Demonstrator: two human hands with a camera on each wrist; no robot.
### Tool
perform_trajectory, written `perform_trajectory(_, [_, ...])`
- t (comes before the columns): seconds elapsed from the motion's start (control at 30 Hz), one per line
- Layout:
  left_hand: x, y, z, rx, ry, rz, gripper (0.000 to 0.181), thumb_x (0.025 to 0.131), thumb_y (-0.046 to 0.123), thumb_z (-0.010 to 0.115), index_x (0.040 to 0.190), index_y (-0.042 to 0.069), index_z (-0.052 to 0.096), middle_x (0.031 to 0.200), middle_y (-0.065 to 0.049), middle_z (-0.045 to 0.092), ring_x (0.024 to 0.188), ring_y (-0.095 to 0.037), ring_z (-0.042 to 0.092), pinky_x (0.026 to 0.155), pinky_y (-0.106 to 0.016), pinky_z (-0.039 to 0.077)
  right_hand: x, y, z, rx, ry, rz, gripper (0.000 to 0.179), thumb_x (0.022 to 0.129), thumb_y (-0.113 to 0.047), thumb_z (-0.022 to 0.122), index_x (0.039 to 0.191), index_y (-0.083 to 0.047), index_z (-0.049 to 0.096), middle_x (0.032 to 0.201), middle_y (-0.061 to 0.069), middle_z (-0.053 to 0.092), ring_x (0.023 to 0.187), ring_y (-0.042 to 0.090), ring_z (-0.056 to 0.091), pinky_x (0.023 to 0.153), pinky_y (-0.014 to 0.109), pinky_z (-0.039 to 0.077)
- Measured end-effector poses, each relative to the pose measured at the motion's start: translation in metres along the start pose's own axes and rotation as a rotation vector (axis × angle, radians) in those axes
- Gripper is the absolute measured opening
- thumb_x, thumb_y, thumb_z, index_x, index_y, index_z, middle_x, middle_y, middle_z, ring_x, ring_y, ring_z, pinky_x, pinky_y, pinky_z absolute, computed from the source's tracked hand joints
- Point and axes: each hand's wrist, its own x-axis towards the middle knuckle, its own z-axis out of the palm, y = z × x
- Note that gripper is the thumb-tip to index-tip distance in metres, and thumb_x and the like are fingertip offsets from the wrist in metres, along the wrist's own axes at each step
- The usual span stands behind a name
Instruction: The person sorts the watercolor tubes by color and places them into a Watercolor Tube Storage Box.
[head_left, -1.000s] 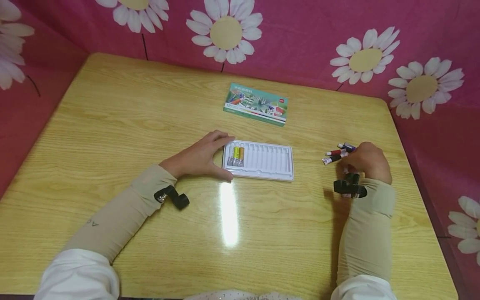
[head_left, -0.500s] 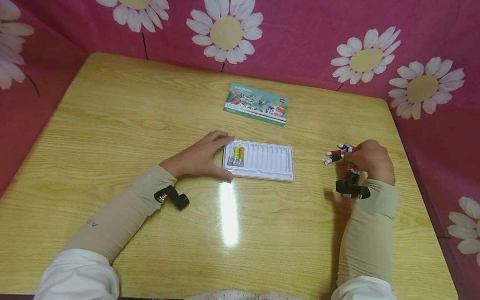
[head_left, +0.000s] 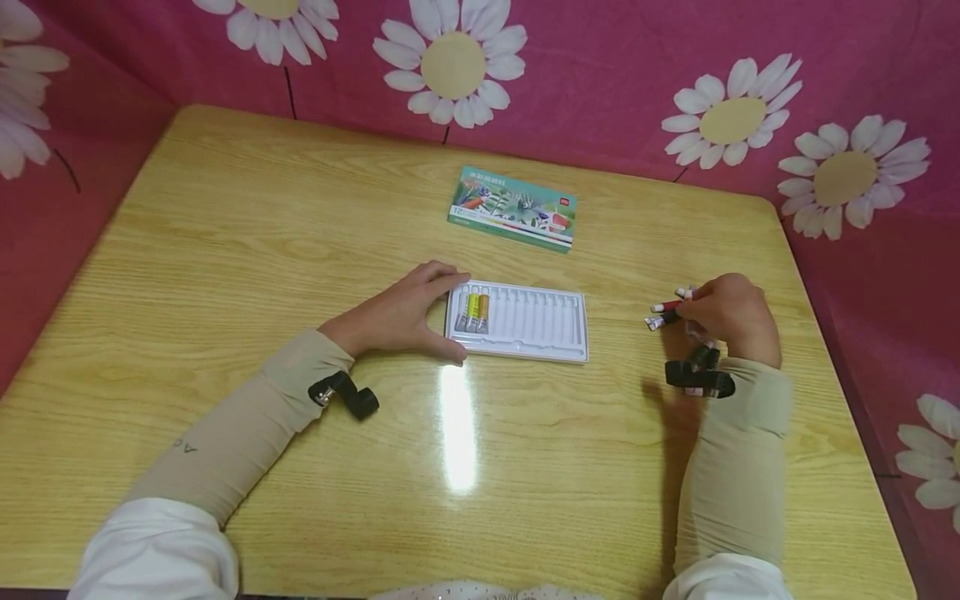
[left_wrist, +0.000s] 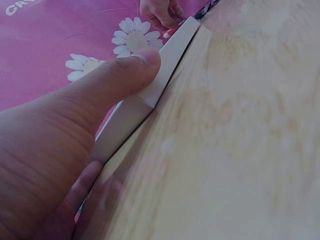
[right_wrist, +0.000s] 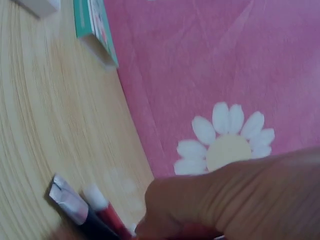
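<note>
A white plastic paint tray [head_left: 536, 323] lies mid-table, with three paint tubes [head_left: 472, 312] side by side in its left slots. My left hand [head_left: 397, 312] grips the tray's left end, thumb along the near side and fingers at the far corner. In the left wrist view the thumb presses the tray's white side wall [left_wrist: 172, 60]. To the right, my right hand [head_left: 735, 317] reaches down with bent fingers into a small pile of paint tubes, pinching at them. A red tube [head_left: 664, 307] and a black tube [head_left: 663, 319] stick out beside the fingertips; the palm hides others.
A green paint box [head_left: 513, 208] with a printed picture lies behind the tray. More tubes show under the right wrist [head_left: 693, 390]. A pink flowered cloth [head_left: 585, 75] hangs behind the wooden table [head_left: 300, 208].
The right hand shifts slightly right, then back left and a little away among the tubes, covering the dark blue one. My left hand and the tray stay still.
</note>
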Motion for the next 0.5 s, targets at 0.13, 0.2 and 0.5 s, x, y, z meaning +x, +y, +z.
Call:
perform_trajectory(0.13, [0.000, 0.001, 0.000, 0.003, 0.001, -0.004, 0.116, 0.071, 0.064, 0.088, 0.163, 0.019, 0.033, 0.164, -0.004, 0.032, 0.152, -0.023, 0.034, 0.127, -0.045, 0.034, 0.004, -0.010, 0.008, -0.042, 0.066, -0.005, 0.034, 0.092, -0.026, 0.073, 0.099, 0.008, 0.073, 0.063, 0.004, 0.070, 0.068, 0.019, 0.059, 0.057, 0.030, 0.043])
perform_trajectory(0.2, [-0.001, 0.001, 0.000, 0.004, 0.003, -0.003, 0.116, 0.071, 0.064, 0.088, 0.163, 0.018, 0.034, 0.164, -0.004, 0.033, 0.151, -0.023, 0.035, 0.127, -0.045, 0.034, 0.002, -0.014, 0.010, -0.047, 0.097, -0.007, 0.036, 0.091, -0.028, 0.074, 0.101, 0.007, 0.073, 0.065, 0.005, 0.072, 0.070, 0.019, 0.061, 0.059, 0.030, 0.044])
perform_trajectory(0.5, [-0.001, 0.001, 0.000, 0.002, -0.003, -0.018, 0.116, 0.071, 0.063, 0.088, 0.163, 0.020, 0.033, 0.165, -0.004, 0.031, 0.152, -0.024, 0.034, 0.127, -0.046, 0.034, 0.003, -0.028, 0.014, 0.020, 0.097, -0.006, 0.034, 0.090, -0.027, 0.077, 0.102, 0.004, 0.071, 0.080, 0.006, 0.070, 0.081, 0.022, 0.061, 0.065, 0.030, 0.045])
